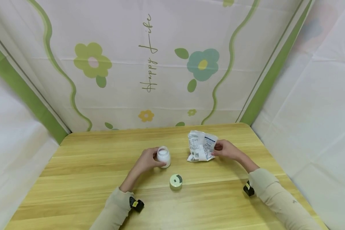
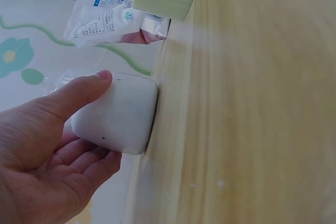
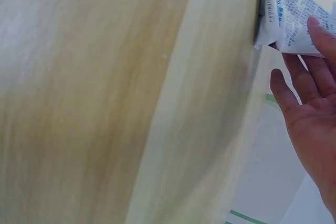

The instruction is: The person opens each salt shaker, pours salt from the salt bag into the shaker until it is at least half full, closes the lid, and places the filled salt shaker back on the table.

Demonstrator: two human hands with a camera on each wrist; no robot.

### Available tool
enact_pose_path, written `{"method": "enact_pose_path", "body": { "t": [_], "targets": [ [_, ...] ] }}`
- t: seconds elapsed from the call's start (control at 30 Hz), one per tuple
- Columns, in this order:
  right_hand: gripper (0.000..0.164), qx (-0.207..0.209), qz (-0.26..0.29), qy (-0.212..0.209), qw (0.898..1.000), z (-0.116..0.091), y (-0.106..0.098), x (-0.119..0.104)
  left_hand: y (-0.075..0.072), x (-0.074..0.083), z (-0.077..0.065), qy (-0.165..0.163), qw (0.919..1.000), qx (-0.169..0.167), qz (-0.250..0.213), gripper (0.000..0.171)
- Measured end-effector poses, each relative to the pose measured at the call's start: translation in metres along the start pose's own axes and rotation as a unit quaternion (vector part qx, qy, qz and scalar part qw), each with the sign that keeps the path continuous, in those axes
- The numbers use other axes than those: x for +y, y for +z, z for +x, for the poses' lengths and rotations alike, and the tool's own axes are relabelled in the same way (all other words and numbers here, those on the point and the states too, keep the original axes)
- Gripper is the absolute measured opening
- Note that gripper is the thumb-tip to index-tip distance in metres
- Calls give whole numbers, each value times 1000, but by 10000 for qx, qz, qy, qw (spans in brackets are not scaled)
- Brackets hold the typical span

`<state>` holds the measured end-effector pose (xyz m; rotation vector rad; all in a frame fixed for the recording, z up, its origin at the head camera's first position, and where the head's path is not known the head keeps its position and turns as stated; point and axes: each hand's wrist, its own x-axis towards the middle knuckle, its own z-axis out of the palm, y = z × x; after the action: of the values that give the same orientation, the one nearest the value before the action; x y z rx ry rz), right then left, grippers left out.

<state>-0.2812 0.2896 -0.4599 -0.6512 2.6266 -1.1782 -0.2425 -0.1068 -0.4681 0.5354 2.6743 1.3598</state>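
A small clear jar [image 1: 164, 157] with white contents stands on the table, its mouth uncovered. My left hand [image 1: 148, 159] grips it from the left side; in the left wrist view the thumb lies over one side of the jar [image 2: 118, 111] and the fingers curl round the other. To the right, a crumpled white packet [image 1: 200, 147] with printed text rests upright on the tabletop. My right hand [image 1: 225, 149] holds its right edge, thumb in front and fingers behind, as the right wrist view also shows on the packet [image 3: 294, 22]. A pale green lid [image 1: 176, 182] lies nearer me, between the hands.
Everything stands on a wood-grain table [image 1: 103, 166]. Behind it hangs a white curtain [image 1: 120, 80] with flowers and lettering, and more white cloth closes in both sides. A small black wrist camera [image 1: 136, 204] sits by each sleeve cuff.
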Motion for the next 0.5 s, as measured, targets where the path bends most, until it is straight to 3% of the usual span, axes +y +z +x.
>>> {"method": "enact_pose_path", "body": {
  "t": [0.23,0.5],
  "targets": [
    [54,119,247,-166,9995,-3,-6,-3,0,0,0,20,10000,-42,-4,59],
    [64,741,618,-220,9951,-22,-25,-14,-1,0,-1,41,10000,-44,7,58]
  ]
}}
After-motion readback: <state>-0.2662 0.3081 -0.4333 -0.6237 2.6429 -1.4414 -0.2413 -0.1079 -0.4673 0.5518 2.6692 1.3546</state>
